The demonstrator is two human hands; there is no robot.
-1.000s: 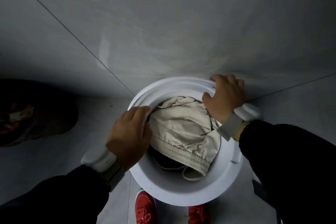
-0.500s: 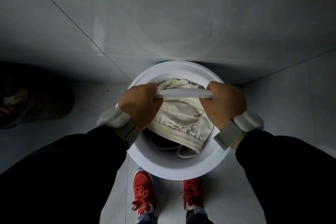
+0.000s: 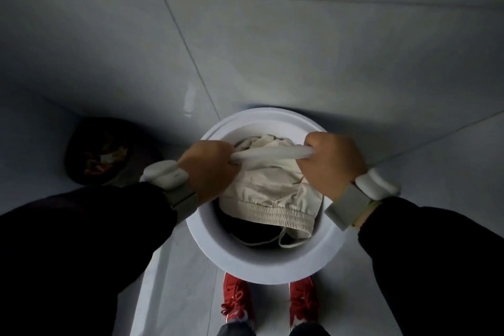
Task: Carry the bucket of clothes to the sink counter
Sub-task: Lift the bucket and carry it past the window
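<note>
Currently a dark bin (image 3: 109,153) is seen at far left on the floor; next, the left hand (image 3: 210,169) is clenched round the handle (image 3: 270,157), whose long axis runs left to right, the right hand (image 3: 332,166) likewise. Directly beneath both fists the bucket (image 3: 261,262) hangs upright, mouth upward, clothes (image 3: 270,194) inside, shoes (image 3: 237,300) below; no sink counter is seen

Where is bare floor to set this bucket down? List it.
Bare tile lies right of the bucket, below the right hand. A narrow strip runs left of the red shoes. Crowded: the dark pile by the wall, beside the left hand.
</note>
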